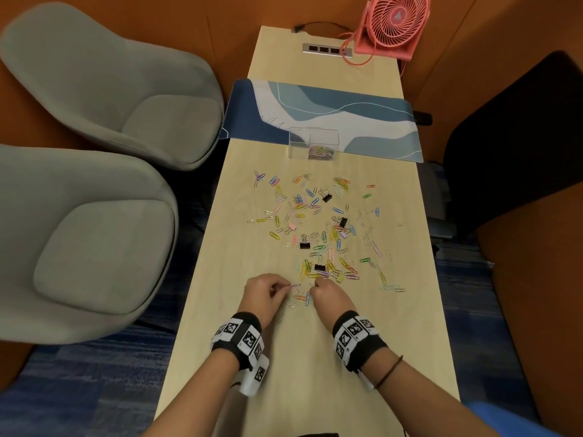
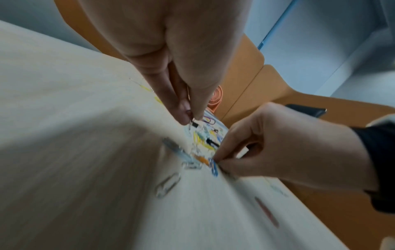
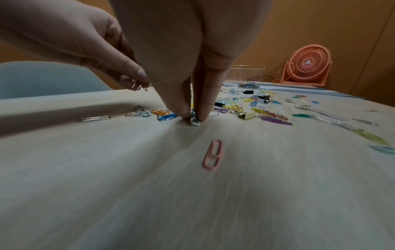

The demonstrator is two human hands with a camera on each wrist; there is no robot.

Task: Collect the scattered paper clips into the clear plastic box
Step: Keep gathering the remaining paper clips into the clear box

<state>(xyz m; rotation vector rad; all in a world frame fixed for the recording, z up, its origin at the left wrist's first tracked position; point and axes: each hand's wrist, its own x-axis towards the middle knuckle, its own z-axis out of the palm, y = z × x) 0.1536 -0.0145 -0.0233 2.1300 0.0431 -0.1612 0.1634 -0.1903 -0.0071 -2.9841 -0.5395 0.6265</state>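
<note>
Many coloured paper clips (image 1: 318,228) lie scattered over the middle of the wooden table (image 1: 410,326). The clear plastic box (image 1: 314,143) stands at the far side on the mat's edge, with a heap of clips in it. My left hand (image 1: 287,286) hovers just above the table near its front and pinches small silver paper clips (image 3: 140,86) between thumb and finger. Close beside it, my right hand (image 3: 193,116) pinches a pale clip (image 3: 195,120) that stands on edge on the tabletop. A pink clip (image 3: 212,154) lies nearer to me.
Black binder clips (image 1: 319,267) and a yellow one (image 3: 246,115) lie among the paper clips. A blue patterned desk mat (image 1: 347,111) crosses the table behind the box. A pink fan (image 1: 391,25) and a socket strip (image 1: 325,49) stand at the far end. Grey chairs (image 1: 94,234) are on the left.
</note>
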